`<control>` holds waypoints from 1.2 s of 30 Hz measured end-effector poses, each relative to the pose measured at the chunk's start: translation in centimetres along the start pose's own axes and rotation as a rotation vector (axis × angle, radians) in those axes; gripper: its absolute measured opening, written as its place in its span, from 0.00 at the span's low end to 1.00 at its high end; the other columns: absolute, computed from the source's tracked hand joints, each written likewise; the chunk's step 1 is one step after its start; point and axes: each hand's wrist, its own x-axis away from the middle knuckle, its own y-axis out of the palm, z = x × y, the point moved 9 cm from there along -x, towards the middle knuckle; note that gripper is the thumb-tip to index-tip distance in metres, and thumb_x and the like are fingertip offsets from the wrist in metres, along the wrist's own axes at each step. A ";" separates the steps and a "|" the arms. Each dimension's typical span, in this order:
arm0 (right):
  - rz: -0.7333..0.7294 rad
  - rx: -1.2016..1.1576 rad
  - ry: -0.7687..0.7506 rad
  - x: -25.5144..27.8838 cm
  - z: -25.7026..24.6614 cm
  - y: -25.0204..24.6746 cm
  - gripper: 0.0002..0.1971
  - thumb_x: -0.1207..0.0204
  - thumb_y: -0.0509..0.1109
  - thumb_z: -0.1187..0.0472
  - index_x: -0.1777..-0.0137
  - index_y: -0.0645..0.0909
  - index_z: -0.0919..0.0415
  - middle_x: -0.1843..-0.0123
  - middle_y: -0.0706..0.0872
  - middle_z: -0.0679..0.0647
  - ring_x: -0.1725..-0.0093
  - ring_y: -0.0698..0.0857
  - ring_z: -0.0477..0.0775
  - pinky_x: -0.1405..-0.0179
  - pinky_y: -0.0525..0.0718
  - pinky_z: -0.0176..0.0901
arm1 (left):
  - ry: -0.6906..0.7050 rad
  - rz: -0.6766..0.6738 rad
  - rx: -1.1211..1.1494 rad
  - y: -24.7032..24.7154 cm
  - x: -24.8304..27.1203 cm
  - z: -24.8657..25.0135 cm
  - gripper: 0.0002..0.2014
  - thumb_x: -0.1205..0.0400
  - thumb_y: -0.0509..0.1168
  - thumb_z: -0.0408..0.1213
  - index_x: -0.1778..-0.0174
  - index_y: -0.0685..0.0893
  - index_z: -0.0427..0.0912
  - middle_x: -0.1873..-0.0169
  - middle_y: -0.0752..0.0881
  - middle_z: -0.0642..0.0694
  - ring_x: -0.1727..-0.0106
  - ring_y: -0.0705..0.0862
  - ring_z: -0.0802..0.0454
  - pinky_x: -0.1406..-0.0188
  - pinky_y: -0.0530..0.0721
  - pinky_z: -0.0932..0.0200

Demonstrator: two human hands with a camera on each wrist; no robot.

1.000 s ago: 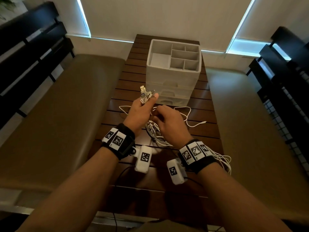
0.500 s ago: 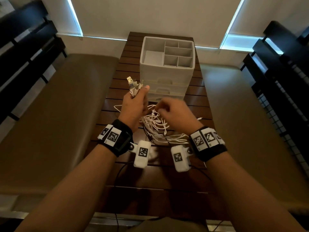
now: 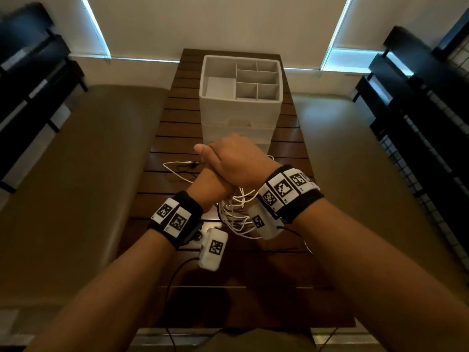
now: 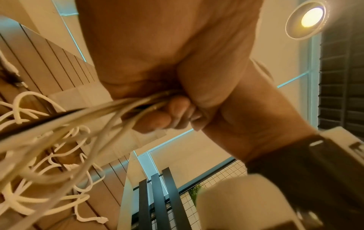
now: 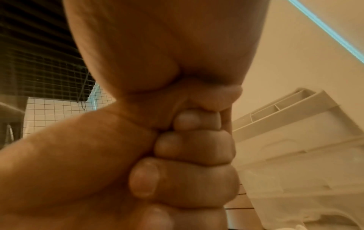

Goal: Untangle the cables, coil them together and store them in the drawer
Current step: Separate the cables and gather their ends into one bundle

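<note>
A bundle of white cables hangs in loops below my two hands, above the wooden table. My left hand grips the bundle, and in the left wrist view its curled fingers close round the cables. My right hand lies across the top of the left one, curled into a fist. The strand inside that fist is hidden. One loose cable end trails on the table to the left. The white drawer unit stands just beyond my hands, its drawers closed.
The drawer unit's top is an open tray with dividers. Brown padded benches flank the narrow table. Black slatted racks stand at both sides. Thin black wrist-camera leads hang near my forearms.
My right hand has moved left and up over the left hand, covering the plug ends that stuck out above it. The loops now hang closer under both wrists.
</note>
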 end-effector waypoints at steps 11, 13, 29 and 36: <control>-0.131 -0.679 0.122 2.4 1.7 5.5 0.27 0.13 0.58 0.33 0.47 0.88 0.54 0.50 0.93 0.54 0.51 0.91 0.46 0.42 0.88 0.49 | 0.124 0.060 0.650 -4.9 -1.1 3.6 0.19 0.13 0.66 0.42 0.71 0.71 0.48 0.76 0.64 0.51 0.78 0.62 0.56 0.82 0.62 0.62; -0.254 -0.580 0.123 3.3 2.0 7.2 0.24 0.15 0.66 0.36 0.63 0.87 0.53 0.65 0.90 0.53 0.67 0.86 0.43 0.63 0.83 0.35 | 0.170 0.005 0.691 -5.7 -0.6 4.6 0.23 0.11 0.62 0.41 0.74 0.69 0.51 0.78 0.61 0.53 0.80 0.57 0.57 0.84 0.57 0.63; -0.081 0.116 0.191 2.6 6.1 1.6 0.06 0.22 0.69 0.60 0.61 0.81 0.54 0.64 0.83 0.53 0.62 0.83 0.59 0.64 0.77 0.47 | 0.189 0.132 -0.158 -7.5 2.2 1.5 0.11 0.15 0.74 0.47 0.58 0.88 0.44 0.72 0.87 0.58 0.69 0.83 0.65 0.66 0.81 0.65; -0.005 0.182 0.040 0.7 1.6 0.9 0.10 0.18 0.70 0.52 0.56 0.88 0.55 0.67 0.82 0.50 0.64 0.84 0.58 0.65 0.75 0.47 | 0.306 -0.007 -0.235 -4.8 2.6 2.3 0.11 0.24 0.82 0.40 0.48 0.92 0.45 0.56 0.95 0.52 0.54 0.92 0.61 0.54 0.85 0.66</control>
